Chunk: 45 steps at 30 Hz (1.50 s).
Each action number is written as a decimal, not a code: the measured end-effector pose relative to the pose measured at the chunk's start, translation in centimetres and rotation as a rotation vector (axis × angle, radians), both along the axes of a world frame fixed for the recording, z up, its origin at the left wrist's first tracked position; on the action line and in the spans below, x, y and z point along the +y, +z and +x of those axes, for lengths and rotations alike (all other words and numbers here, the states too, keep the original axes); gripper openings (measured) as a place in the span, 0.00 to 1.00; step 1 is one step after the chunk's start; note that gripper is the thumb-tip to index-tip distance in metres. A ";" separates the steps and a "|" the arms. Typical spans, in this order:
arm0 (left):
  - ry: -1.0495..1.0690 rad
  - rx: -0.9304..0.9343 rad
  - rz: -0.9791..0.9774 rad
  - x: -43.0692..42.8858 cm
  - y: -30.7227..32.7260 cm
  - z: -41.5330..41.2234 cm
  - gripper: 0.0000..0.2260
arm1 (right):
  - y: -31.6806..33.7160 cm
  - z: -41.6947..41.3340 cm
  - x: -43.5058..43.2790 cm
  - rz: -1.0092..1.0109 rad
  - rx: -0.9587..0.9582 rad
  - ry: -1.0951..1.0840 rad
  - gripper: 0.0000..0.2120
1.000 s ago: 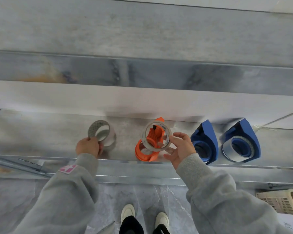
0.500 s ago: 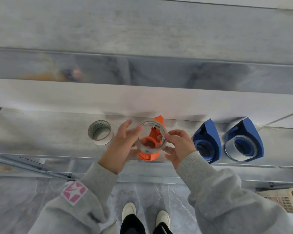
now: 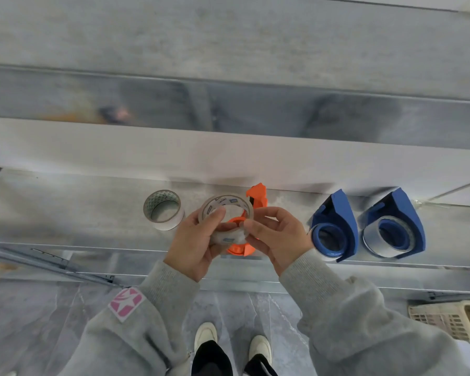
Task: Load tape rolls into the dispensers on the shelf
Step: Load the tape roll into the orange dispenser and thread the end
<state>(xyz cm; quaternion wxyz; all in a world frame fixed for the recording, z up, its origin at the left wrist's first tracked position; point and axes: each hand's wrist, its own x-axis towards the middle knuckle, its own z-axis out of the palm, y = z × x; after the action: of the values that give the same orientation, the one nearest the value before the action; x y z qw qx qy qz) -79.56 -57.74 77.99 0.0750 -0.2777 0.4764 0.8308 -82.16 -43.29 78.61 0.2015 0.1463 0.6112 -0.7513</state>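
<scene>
Moved: left hand (image 3: pixel 198 245) has joined right hand (image 3: pixel 277 237) on the clear tape roll (image 3: pixel 225 210) | pose: both hands at frame centre, fingers and thumbs pinching the roll's rim from opposite sides, roll tilted above the orange dispenser (image 3: pixel 257 198) | shelf (image 3: pixel 65 213): spare roll (image 3: pixel 163 210) centre-left, inner blue dispenser (image 3: pixel 334 229) and outer blue dispenser (image 3: pixel 394 226) right.

I see both hands, left hand (image 3: pixel 194 245) and right hand (image 3: pixel 278 237), gripping a clear tape roll (image 3: pixel 225 213) above the orange dispenser (image 3: pixel 257 198) on the shelf (image 3: pixel 65 213).
</scene>
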 end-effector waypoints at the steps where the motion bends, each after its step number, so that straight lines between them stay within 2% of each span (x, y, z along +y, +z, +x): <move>1: 0.003 -0.007 0.022 -0.1 -0.1 0.0 0.05 | 0.0 0.0 0.0 -0.004 0.005 -0.013 0.12; 5: -0.003 -0.024 0.108 -0.6 -0.2 0.1 0.08 | -0.4 0.2 -0.3 0.025 0.051 0.001 0.05; 7: -0.005 -0.021 0.134 -0.8 -0.2 0.2 0.09 | -0.7 0.3 -0.4 0.066 0.076 0.004 0.06; 11: 0.028 0.011 0.103 -1.0 -0.2 0.5 0.11 | -1.3 0.2 -0.3 0.383 0.313 0.057 0.11; 13: 0.001 0.034 0.048 -1.2 -0.5 0.6 0.18 | -1.3 0.3 -0.5 0.428 0.343 0.097 0.11; 15: -0.046 0.067 -0.138 -1.7 -1.2 0.7 0.29 | -1.3 0.1 -0.4 0.396 0.300 0.105 0.09; 16: -0.094 0.105 -0.332 -2.2 -1.7 0.7 0.32 | -1.3 -0.2 -0.3 0.384 0.267 0.089 0.08; 18: -0.248 0.308 -0.747 -3.6 -2.6 0.9 0.33 | -1.0 -0.6 0.0 0.286 0.150 0.042 0.08; 19: -0.299 0.402 -0.853 -4.1 -3.0 0.9 0.30 | -0.9 -0.7 0.0 0.199 0.072 0.027 0.08; 20: -0.319 0.469 -0.876 -4.5 -3.4 0.9 0.24 | -0.8 -0.7 -0.1 0.129 0.005 0.033 0.08; 22: -0.302 0.488 -0.840 -4.4 -2.9 1.2 0.14 | -0.9 -0.6 -0.3 0.109 -0.046 0.084 0.07; 24: -0.276 0.438 -0.822 -4.2 -2.4 1.5 0.09 | -0.9 -0.7 -0.2 0.173 -0.011 0.095 0.07; 28: -0.254 0.337 -0.889 -5.2 -3.3 1.6 0.11 | 0.0 -1.9 1.1 0.293 0.118 0.048 0.06; 31: -0.278 0.259 -0.769 -4.6 -4.1 1.7 0.07 | 0.4 -2.5 1.2 0.361 0.180 0.091 0.07; 34: -0.134 0.237 -0.587 -3.8 -4.6 1.9 0.07 | 0.7 -3.0 1.0 0.432 0.248 0.132 0.08; 43: -0.155 0.255 -0.561 -4.4 -6.0 1.9 0.11 | 0.2 -3.0 1.4 0.428 0.192 0.115 0.07; 45: -0.172 0.259 -0.568 -4.3 -6.5 2.0 0.07 | 0.1 -3.0 1.4 0.424 0.193 0.103 0.07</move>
<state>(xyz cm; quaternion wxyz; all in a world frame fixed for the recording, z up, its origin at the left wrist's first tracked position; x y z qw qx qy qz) -77.57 -62.09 71.50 0.0031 -0.1383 0.7165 0.6837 -85.13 -41.86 78.76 0.1450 0.0815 0.7785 -0.6051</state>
